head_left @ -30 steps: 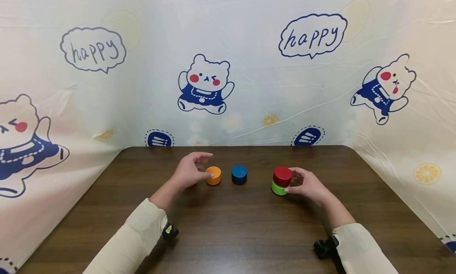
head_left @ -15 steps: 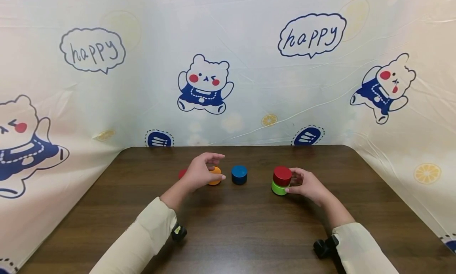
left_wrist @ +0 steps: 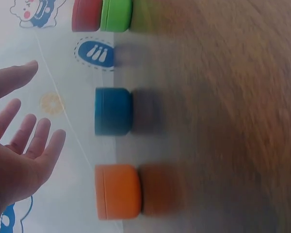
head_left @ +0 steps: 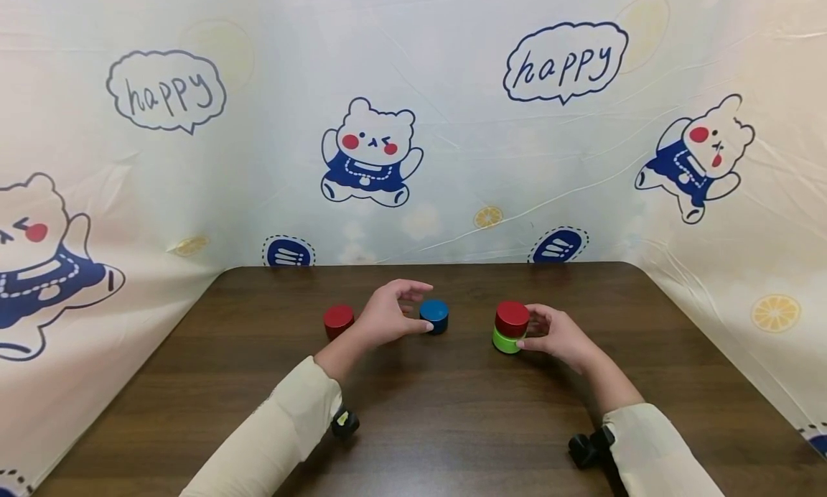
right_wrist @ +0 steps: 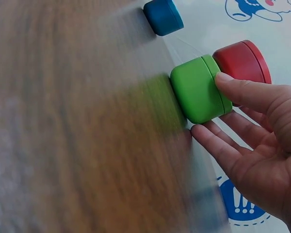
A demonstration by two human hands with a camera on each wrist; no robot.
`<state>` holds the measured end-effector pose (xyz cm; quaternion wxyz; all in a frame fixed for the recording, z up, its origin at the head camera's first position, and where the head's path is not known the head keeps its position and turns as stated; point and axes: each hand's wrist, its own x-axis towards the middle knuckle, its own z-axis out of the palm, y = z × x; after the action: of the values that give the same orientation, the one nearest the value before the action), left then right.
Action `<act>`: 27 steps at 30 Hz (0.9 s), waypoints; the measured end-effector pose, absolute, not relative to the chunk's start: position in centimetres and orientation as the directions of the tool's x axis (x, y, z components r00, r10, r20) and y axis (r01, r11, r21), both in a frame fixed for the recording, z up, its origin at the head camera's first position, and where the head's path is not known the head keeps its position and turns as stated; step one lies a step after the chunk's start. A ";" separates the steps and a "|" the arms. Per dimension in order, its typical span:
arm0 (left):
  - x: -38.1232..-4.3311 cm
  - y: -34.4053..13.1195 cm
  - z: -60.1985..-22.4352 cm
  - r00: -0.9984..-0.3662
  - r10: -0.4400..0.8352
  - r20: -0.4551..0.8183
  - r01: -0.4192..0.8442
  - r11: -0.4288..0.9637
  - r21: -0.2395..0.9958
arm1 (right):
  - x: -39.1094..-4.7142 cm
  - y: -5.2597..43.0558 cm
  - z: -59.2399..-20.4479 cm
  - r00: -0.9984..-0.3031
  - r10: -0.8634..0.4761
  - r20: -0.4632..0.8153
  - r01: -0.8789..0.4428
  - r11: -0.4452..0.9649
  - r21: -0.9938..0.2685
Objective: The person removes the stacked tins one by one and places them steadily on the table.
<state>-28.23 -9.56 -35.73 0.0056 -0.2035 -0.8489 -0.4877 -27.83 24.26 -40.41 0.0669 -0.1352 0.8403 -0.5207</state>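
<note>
"On the right of the brown table (head_left: 413, 425), why is the upper red container (head_left: 512, 319) off the wood?"

"It sits on the green container (head_left: 505, 343), which bears its weight. The pair makes a stack of two, upright in the head view."

"And the right hand (head_left: 562, 337)?"

"It holds the green one: thumb on the near side, up by the seam, fingers bent round the far side. Holding that low would, I judge, steady the base without nudging the piece on top. How hard it grips I can't say, since the containers hide part of the fingers."

"What about the left hand (head_left: 385, 319)?"

"Spread wide, thumb well apart from the fingers, nothing in it. Its thumb tip overlaps the blue container (head_left: 434, 312) in the head view, yet the left wrist view shows a gap between them. That spread looks about right for spanning a round body."

"I can't find the orange container (left_wrist: 120, 191) from the head."

"The left hand covers it there. The left wrist view has it standing near the blue one, not touching. A second red container (head_left: 339, 319) stands farther left, its lower edge partly covered. Presumably such spacing leaves fingers room around each."
</note>
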 end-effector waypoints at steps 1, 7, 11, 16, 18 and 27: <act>-28.2 -9.4 -35.7 -0.916 0.343 0.207 0.352 0.439 0.827 | -27.8 24.2 -40.4 -0.954 -0.297 0.028 -0.158 0.421 -0.893; -28.2 -8.5 -36.0 -0.905 0.379 0.191 0.355 0.430 0.830 | -27.7 24.2 -40.3 -0.953 -0.302 0.030 -0.158 0.410 -0.898; -28.2 -8.1 -36.2 -0.900 0.399 0.174 0.345 0.410 0.844 | -27.8 24.3 -40.4 -0.954 -0.298 0.029 -0.158 0.420 -0.894; -28.2 -7.7 -36.3 -0.892 0.416 0.174 0.347 0.385 0.855 | -27.9 24.3 -40.5 -0.956 -0.292 0.014 -0.148 0.442 -0.885; -28.2 -7.5 -36.3 -0.891 0.418 0.175 0.349 0.385 0.855 | -28.0 24.4 -40.5 -0.958 -0.287 0.006 -0.139 0.444 -0.885; -28.3 -6.8 -36.5 -0.889 0.427 0.167 0.355 0.410 0.840 | -27.9 24.3 -40.5 -0.952 -0.306 0.018 -0.153 0.421 -0.894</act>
<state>-28.27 -6.76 -36.46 -0.0368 -0.2329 -0.8389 -0.4905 -27.92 24.32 -40.46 0.0736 -0.1365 0.8398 -0.5204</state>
